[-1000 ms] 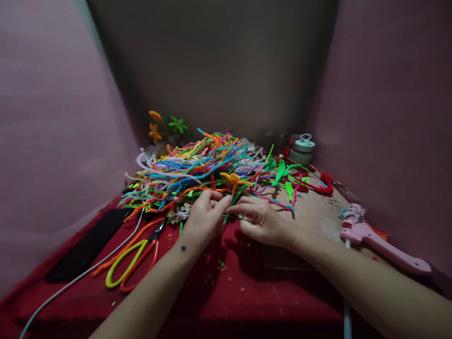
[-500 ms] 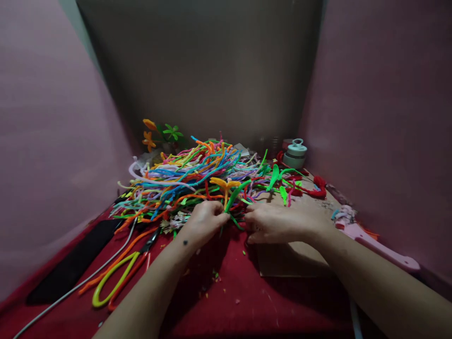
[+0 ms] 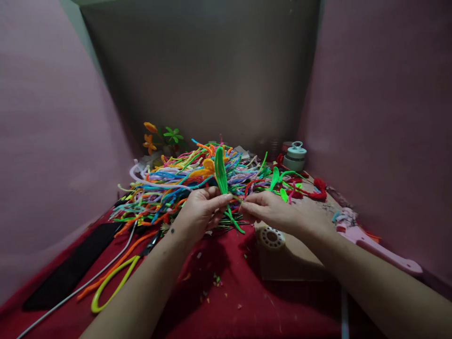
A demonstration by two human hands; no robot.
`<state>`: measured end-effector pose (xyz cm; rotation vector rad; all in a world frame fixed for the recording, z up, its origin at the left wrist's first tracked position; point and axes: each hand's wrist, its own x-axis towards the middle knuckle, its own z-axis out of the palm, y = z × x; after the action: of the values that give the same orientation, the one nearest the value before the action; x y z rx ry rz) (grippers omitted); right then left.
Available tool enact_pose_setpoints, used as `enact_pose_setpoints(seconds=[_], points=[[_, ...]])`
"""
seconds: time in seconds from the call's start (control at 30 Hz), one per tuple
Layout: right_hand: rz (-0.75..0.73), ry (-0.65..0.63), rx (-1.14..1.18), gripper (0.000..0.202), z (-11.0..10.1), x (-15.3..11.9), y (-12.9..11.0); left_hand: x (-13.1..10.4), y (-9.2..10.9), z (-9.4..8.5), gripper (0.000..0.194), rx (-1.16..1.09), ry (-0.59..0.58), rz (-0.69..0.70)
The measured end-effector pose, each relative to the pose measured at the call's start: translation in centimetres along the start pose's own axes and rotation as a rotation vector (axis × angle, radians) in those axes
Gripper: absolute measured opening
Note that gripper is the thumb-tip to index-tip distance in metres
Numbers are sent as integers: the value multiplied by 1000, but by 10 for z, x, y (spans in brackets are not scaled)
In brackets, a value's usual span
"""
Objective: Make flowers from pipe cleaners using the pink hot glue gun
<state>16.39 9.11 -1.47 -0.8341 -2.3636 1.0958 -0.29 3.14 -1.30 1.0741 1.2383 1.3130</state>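
Observation:
My left hand [image 3: 202, 209] is closed around the base of a pipe-cleaner flower. Its orange petals [image 3: 208, 168] lean left, and a long green leaf [image 3: 221, 172] stands upright in front of them. Below the fingers, the flower's green pipe-cleaner ends [image 3: 233, 222] hang down to the right. My right hand [image 3: 264, 207] is just to the right, its thumb and fingertips pinched on a thin pale strip [image 3: 237, 198] that runs toward the left thumb. What the strip is made of is too small to tell.
A heap of colourful pipe cleaners [image 3: 169, 176] lies behind my hands. Yellow-handled scissors [image 3: 97, 292] lie at left near a black strip [image 3: 72, 266]. A tape roll [image 3: 271, 238] sits on cardboard [image 3: 296, 263]. A pink tool [image 3: 383, 249] and mint jar [image 3: 295, 157] stand right.
My left hand has raised and turned the flower, so the green leaf now stands upright. My right hand has shifted up, now pinching a thin strip; the tape roll has come into view.

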Motion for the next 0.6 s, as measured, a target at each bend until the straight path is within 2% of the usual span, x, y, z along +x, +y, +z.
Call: enact_pose_setpoints(seconds=[0.07,0.13,0.2,0.37,0.43,0.6], points=[[45,-15,235,26,4,0,-3,0,1,3,22,-14,43,9],[57,-29,323,26,10,-1,-3,0,1,6,22,-18,73,2],[40,-13,287,29,17,-3,-1,-1,-1,8,22,-13,97,-5],[-71,171,-95,20,30,-8,1,-3,-4,12,27,30,115,21],[-104,215,-176,21,32,-9,1,-4,-5,13,24,31,111,28],[-104,154,-53,31,32,-8,1,-4,-8,11,22,63,118,43]])
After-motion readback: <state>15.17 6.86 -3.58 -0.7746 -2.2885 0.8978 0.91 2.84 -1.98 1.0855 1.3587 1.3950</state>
